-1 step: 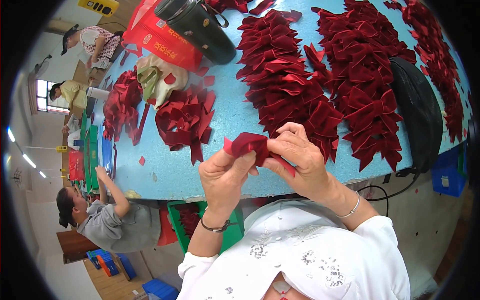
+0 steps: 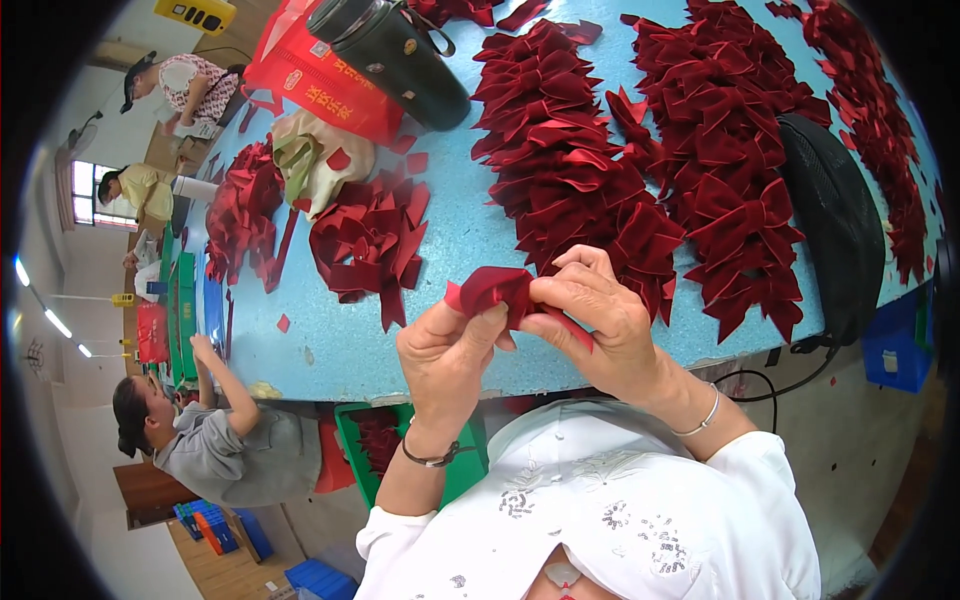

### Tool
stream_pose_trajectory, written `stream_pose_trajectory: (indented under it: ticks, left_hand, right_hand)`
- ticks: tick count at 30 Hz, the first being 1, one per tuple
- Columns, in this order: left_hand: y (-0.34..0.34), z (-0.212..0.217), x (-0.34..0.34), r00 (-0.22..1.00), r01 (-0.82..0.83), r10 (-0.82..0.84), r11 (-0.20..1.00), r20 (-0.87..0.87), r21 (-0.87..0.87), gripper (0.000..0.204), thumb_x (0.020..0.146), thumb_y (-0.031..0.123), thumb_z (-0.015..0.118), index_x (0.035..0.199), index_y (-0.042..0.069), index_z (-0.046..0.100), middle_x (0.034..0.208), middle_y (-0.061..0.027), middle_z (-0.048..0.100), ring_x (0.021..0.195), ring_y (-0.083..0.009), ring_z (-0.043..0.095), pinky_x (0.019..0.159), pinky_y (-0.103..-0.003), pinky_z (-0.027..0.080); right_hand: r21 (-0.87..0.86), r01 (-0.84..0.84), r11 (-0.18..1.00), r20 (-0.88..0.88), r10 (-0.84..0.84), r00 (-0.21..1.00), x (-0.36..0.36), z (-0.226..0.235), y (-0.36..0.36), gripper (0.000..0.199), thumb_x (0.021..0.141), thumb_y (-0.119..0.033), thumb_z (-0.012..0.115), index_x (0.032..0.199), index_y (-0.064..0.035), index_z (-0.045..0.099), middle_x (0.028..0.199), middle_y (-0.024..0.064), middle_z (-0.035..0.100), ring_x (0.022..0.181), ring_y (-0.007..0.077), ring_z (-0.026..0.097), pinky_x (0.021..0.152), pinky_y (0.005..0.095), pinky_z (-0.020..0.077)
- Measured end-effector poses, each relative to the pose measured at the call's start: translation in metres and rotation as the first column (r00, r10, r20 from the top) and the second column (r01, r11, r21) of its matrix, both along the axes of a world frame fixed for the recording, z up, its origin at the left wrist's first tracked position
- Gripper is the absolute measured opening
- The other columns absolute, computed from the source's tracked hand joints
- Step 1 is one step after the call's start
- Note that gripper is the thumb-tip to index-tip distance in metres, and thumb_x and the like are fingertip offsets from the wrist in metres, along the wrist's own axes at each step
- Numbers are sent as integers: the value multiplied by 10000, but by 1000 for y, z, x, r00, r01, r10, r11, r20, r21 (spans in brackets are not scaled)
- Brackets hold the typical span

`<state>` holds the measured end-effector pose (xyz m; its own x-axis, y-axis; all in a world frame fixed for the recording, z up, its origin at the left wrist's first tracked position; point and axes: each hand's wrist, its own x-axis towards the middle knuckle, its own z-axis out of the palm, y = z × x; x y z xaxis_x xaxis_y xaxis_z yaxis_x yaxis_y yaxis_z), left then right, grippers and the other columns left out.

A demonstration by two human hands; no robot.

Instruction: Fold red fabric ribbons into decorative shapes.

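Between my two hands, just above the near edge of the blue table, is a dark red velvet ribbon bow (image 2: 494,288). My left hand (image 2: 448,350) pinches its left side between thumb and fingers. Thumb and forefinger of my right hand (image 2: 598,310) grip the other side, where a strip of ribbon shows below the thumb. The middle of the bow is partly hidden by my fingertips. Beyond my hands lie long rows of finished red bows (image 2: 560,130), (image 2: 735,170). Loose red ribbon pieces (image 2: 370,240) are heaped to the left.
A dark green thermos (image 2: 400,65) lies across a red bag (image 2: 320,90) at the far left. A black mesh bag (image 2: 835,225) hangs over the table's (image 2: 330,350) right edge. Under the near edge stands a green crate (image 2: 365,480). A person in grey (image 2: 235,450) works at left.
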<state>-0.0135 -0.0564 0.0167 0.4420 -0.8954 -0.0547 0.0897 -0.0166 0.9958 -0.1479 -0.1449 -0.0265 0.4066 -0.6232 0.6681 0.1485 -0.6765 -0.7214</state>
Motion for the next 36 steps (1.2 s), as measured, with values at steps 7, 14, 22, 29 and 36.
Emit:
stream_pose_trajectory:
  ticks: [7,14,22,29,36]
  left_hand:
    - [7,-10,2,999,49,-47,997,23,-63,202,833,28,654,1031,-12,654,742,-27,638,590,-35,500,471,-171,352]
    - [4,-8,-9,972,39,-9,991,234,-126,328,784,-68,656,1104,-40,592,821,-65,665,650,-68,572,512,-195,444]
    - [5,-5,-9,967,-16,44,994,253,-110,426,757,-120,646,1160,-57,521,889,-114,682,719,-122,639,567,-222,519]
    - [7,-7,-6,983,-3,32,988,180,-157,464,766,-120,635,1182,-71,437,868,-163,671,727,-173,654,563,-267,562]
    - [10,-11,-8,993,-31,56,975,107,-221,449,768,-153,614,1116,-27,360,917,-212,658,809,-236,669,665,-314,593]
  right_hand:
    - [22,-6,1000,-17,6,1000,0,1,3,169,741,-58,719,875,-3,632,714,55,597,620,183,525,821,369,434]
    - [89,3,996,6,-3,1000,-3,0,0,121,750,-28,697,847,-1,630,706,49,603,612,151,521,837,368,433]
    - [229,-120,966,36,115,993,-4,2,1,90,751,-9,675,817,5,616,685,52,591,606,132,519,882,401,445]
    - [287,-263,921,59,257,965,-9,6,-3,71,724,23,643,774,5,597,695,41,598,633,128,544,936,425,434]
    - [397,-366,842,63,373,926,-10,3,-6,70,696,20,624,748,-1,581,715,25,604,729,135,587,950,440,415]
